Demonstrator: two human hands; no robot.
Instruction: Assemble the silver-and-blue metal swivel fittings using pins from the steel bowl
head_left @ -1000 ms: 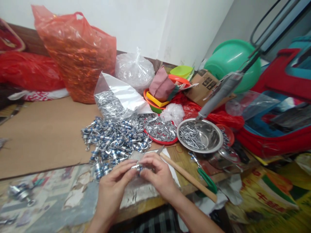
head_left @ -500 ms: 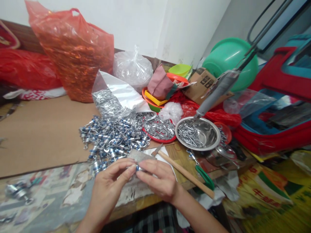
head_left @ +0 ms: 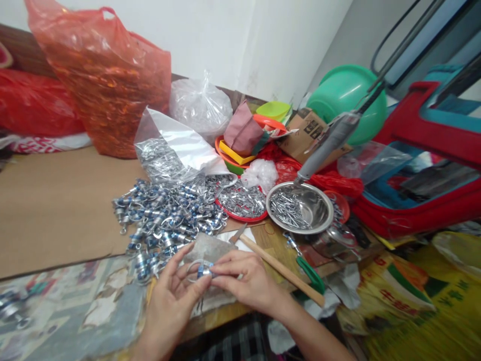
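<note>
While fingers (head_left: 232, 269) hold a fitting (head_left: 205, 270), piled fittings (head_left: 169, 213) and a bowl (head_left: 317, 206) sit beyond.

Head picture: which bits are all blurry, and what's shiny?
Head view, lower left: metal parts look smeared; head view, lower right: yellow bag is fuzzy; head view, upper right: green basin has a pale glare streak; head view, lower middle: the blue-and-silver piece at the right hand's fingers looks slightly soft.

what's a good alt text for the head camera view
A person's left hand and right hand hold a small silver-and-blue piece between them. Just beyond lies a heap of similar pieces, with a red tray and a metal bowl of silver parts to its right.
</note>
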